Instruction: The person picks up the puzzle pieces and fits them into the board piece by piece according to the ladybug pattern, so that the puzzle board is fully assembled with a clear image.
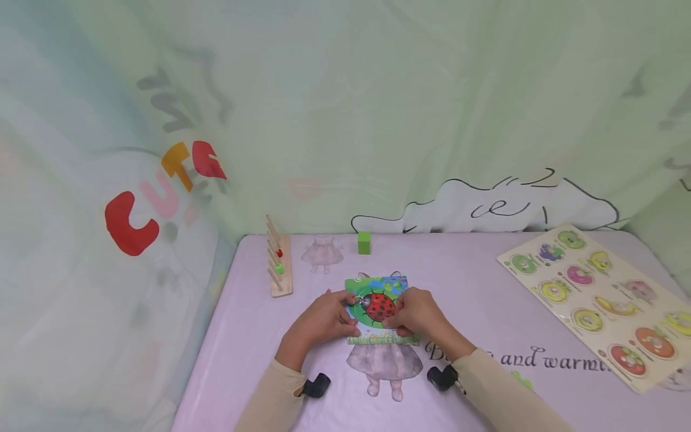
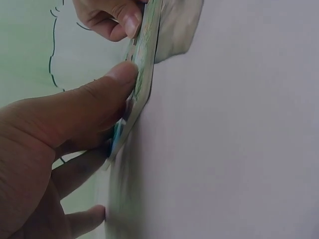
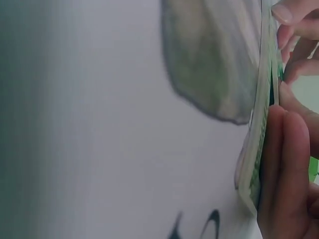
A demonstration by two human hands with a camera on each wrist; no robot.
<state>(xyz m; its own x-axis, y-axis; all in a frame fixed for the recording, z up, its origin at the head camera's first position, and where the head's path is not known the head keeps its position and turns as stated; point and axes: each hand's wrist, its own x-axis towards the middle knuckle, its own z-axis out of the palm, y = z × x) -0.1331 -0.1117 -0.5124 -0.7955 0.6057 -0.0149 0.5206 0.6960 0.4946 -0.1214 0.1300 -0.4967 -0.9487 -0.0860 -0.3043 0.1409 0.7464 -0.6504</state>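
Note:
A ladybug jigsaw puzzle board (image 1: 383, 340), with a red spotted ladybug on a green ground, lies flat on the table. My left hand (image 1: 324, 317) rests at the board's left side, thumb and index finger spread and touching its face. In the left wrist view, the left thumb (image 2: 94, 102) presses near the board's edge. With curled fingers, my right hand (image 1: 421, 312) pinches a puzzle piece at the ladybug's right side. The right wrist view shows a thin dark gap beneath this piece (image 3: 275, 74), slightly raised at its edge; the fingers cover most of it.
A wooden peg stand (image 1: 282, 282) with a red and a green bead stands at the back left. A green block (image 1: 364, 243) sits at the back middle. On the right lies a large fruit puzzle board (image 1: 580, 306). A printed cloth covers the table (image 1: 459, 264).

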